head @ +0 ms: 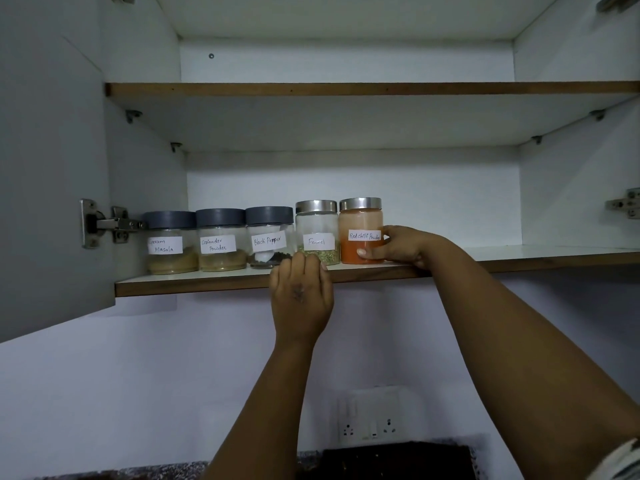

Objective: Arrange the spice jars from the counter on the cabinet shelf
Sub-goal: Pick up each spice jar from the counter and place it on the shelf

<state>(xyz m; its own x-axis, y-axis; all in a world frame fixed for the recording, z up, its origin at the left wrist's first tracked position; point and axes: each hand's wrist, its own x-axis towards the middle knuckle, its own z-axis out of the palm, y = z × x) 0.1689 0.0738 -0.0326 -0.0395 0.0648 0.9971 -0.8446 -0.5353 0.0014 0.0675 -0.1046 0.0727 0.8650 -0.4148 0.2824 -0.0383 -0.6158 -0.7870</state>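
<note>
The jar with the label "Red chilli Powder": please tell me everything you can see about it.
The clear round jar of orange-red powder stands upright on the white lower cabinet shelf, last on the right in a row of five. It has a shiny metal lid and a white handwritten label. Powder dusts the inner wall above the fill. The right hand grips its right side, thumb across the lower front. It stands close beside the metal-lidded fennel jar.

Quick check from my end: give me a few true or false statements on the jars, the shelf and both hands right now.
1. Five jars stand on the lower shelf. True.
2. The right hand grips the red chilli powder jar. True.
3. The fennel jar has a grey plastic lid. False: its lid is metal.
4. The left hand holds the garam masala jar. False: it is at the shelf edge below the fennel jar.
5. The upper shelf holds jars. False: none show there.
</note>
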